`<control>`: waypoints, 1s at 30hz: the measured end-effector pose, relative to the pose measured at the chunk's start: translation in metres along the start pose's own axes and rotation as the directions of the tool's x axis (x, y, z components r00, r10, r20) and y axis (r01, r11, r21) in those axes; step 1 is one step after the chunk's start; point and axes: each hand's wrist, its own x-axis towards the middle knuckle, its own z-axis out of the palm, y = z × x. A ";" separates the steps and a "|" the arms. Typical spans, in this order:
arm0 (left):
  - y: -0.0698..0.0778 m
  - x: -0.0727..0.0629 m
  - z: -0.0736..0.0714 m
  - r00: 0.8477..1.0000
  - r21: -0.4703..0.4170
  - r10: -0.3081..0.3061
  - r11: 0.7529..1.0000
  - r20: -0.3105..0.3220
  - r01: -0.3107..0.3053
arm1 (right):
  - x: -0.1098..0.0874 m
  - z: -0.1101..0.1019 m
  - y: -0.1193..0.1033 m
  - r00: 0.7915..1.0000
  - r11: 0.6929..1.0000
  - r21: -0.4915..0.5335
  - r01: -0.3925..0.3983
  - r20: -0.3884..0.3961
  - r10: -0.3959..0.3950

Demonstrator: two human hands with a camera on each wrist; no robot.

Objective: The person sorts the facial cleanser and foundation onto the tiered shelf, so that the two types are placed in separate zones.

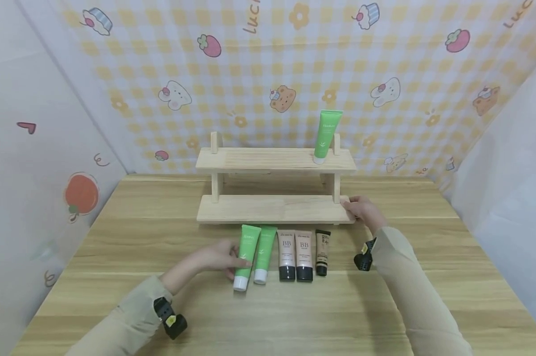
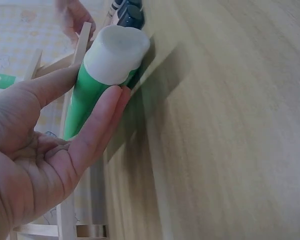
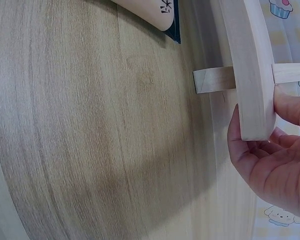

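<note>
My left hand pinches a green tube with a white cap between thumb and fingers, its cap end toward me. In the left wrist view the tube is raised at a tilt over the table. A second green tube lies just right of it. My right hand grips the right end of the lower board of a two-tier wooden shelf; in the right wrist view thumb and fingers wrap the board end. Another green tube stands cap down on the upper board, at its right.
Right of the green tubes, two pinkish BB tubes with black caps and a smaller tan tube lie in a row in front of the shelf. A checked cloth hangs behind the wooden table. White sheets flank both sides.
</note>
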 end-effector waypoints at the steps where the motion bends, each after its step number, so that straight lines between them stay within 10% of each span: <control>1: 0.000 0.000 -0.001 1.000 0.010 0.008 1.000 -0.001 -0.008 | 0.000 -0.001 0.000 1.000 1.000 0.004 0.003 0.003 -0.003; 15: 0.017 0.006 -0.007 0.996 0.030 0.048 0.999 -0.077 -0.046 | 0.030 -0.007 0.018 0.998 0.997 0.067 0.024 0.052 -0.028; 30: 0.040 0.017 -0.009 0.948 0.117 0.183 0.981 -0.259 -0.157 | 0.001 0.001 0.002 1.000 1.000 0.018 -0.002 -0.001 0.002</control>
